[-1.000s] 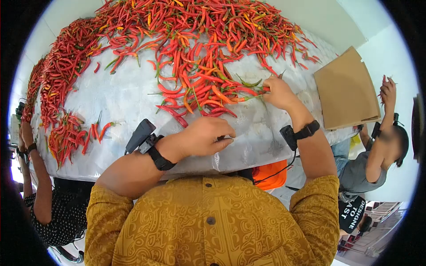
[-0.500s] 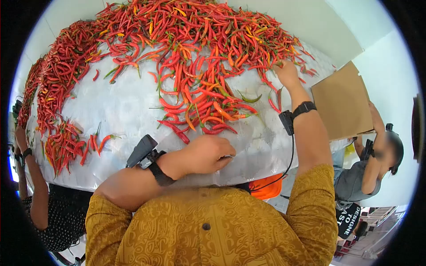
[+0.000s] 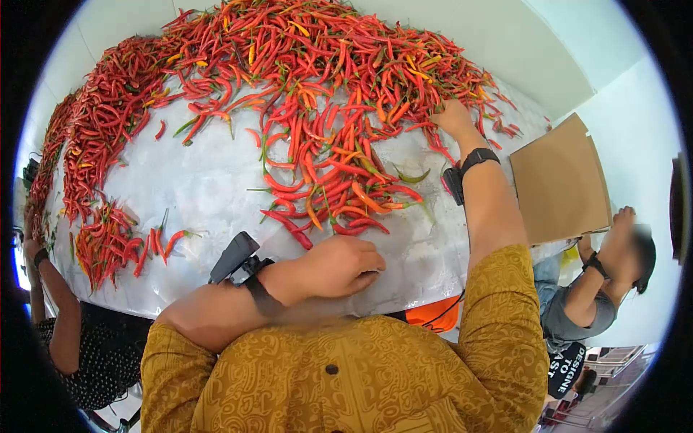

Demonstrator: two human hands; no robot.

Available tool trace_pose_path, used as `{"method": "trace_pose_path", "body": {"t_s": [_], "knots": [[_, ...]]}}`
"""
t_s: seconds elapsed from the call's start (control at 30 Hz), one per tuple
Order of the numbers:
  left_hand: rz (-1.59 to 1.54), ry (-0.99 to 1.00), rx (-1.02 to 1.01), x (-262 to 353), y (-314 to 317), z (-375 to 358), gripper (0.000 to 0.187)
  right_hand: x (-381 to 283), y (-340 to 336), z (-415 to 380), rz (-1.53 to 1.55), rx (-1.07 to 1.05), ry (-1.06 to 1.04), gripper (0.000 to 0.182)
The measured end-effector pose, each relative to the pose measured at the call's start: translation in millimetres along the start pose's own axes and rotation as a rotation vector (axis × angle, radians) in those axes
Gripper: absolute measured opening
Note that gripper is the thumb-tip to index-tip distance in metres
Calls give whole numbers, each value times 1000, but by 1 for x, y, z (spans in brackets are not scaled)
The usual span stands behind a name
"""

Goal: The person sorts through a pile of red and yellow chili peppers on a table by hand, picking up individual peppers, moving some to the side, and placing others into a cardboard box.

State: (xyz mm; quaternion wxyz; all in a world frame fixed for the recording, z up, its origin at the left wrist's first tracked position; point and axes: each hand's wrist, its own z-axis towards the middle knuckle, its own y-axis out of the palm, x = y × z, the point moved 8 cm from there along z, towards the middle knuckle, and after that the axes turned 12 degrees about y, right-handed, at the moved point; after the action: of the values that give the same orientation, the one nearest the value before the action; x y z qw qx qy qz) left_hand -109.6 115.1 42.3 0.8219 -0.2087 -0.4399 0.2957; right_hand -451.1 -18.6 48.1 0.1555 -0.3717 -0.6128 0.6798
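Note:
A large heap of red chilli peppers (image 3: 346,65), with some orange, yellow and green ones, covers the back of the pale table. My right hand (image 3: 453,119) is at the heap's right front edge. Its fingers bend down among the chillies, and their tips are hidden. Lower down, my left hand (image 3: 345,267) is curled closed near the front edge of the table. Whatever it may hold does not show. Just beyond it, a looser cluster of chilli peppers (image 3: 343,191) spreads forward from the heap. A green chilli pepper (image 3: 413,176) lies at the right of this cluster.
A smaller chilli pile (image 3: 108,245) lies on the table's sheet (image 3: 216,180) at the left. A brown cardboard box (image 3: 559,184) stands at the right, beside a person (image 3: 585,296). Another person's arm (image 3: 61,296) reaches in at far left. Something orange (image 3: 437,315) shows below the table edge.
My right hand has shifted left along the heap's edge. My left hand stays near the front edge, turned slightly. At the right, the other person's arm has moved up beside the head.

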Motion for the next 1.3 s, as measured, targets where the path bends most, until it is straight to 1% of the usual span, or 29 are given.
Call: {"method": "trace_pose_path", "body": {"t_s": [0.03,0.1,0.13,0.2,0.23,0.3,0.33,0.4,0.43,0.5,0.53,0.6,0.63,0.7,0.73,0.8,0.83,0.9,0.93,1.0,1.03,1.1,1.13,1.2,1.23,1.3], "knots": [[3,3,-5,0,0,1,18,0,-1,-3,-2,-3,1,31],[-16,-14,-2,-1,1,1,18,0,3,-10,16,-111,-9,26],[-30,-29,-2,-2,1,1,17,0,3,-14,15,-113,-4,26],[-31,-32,-9,-2,-1,2,18,-1,13,-21,40,-237,-7,19],[-29,-36,-13,-1,-1,2,18,-1,10,-23,39,-237,-6,19],[-30,-39,-12,-1,-1,1,18,-5,14,-34,86,-392,-44,12],[-28,-43,-13,-2,-1,1,18,-6,8,-39,83,-393,-43,12],[-26,-43,-17,-2,-1,2,18,-8,0,-45,212,-447,-10,9],[-20,-43,-24,-2,-1,2,17,-6,0,-42,210,-449,-8,9],[-26,-41,-20,-3,-1,2,17,-2,-8,-31,260,-368,19,9],[-29,-37,-16,-2,-1,2,17,-4,-9,-29,257,-369,21,9],[-27,-38,-19,-2,-2,2,17,-4,-11,-22,249,-335,75,17],[-22,-39,-23,-2,-3,2,17,-4,-6,-19,249,-337,75,17],[-27,-35,-15,-2,-4,2,17,-11,3,-11,279,-250,1,14],[-34,-28,-8,-2,-4,1,17,-12,9,-7,281,-252,0,14],[-33,-10,4,-2,-4,1,17,-17,12,-4,38,-133,-2,18],[-35,11,17,-1,-5,1,17,-21,12,-6,39,-133,-2,18],[-32,-6,8,-1,-3,1,17,-22,15,-8,22,-216,68,22],[-28,-21,-1,-2,-3,1,17,-23,13,-12,22,-216,67,22],[-24,-20,-8,-2,-4,1,17,-27,10,-24,180,-242,5,22],[-23,-19,-14,-1,-4,1,16,-27,7,-28,179,-241,4,22],[-26,-24,-11,-2,-3,1,16,-18,12,-39,430,-446,119,18],[-30,-30,-10,-2,-3,1,17,-15,10,-41,429,-443,120,18],[-32,-26,-9,-2,-4,1,17,-15,8,-48,471,-499,59,22],[-34,-24,-7,-2,-4,1,17,-11,5,-51,471,-498,57,22],[-36,-6,11,-2,-4,0,17,-12,0,-61,468,-523,-15,18]]}}
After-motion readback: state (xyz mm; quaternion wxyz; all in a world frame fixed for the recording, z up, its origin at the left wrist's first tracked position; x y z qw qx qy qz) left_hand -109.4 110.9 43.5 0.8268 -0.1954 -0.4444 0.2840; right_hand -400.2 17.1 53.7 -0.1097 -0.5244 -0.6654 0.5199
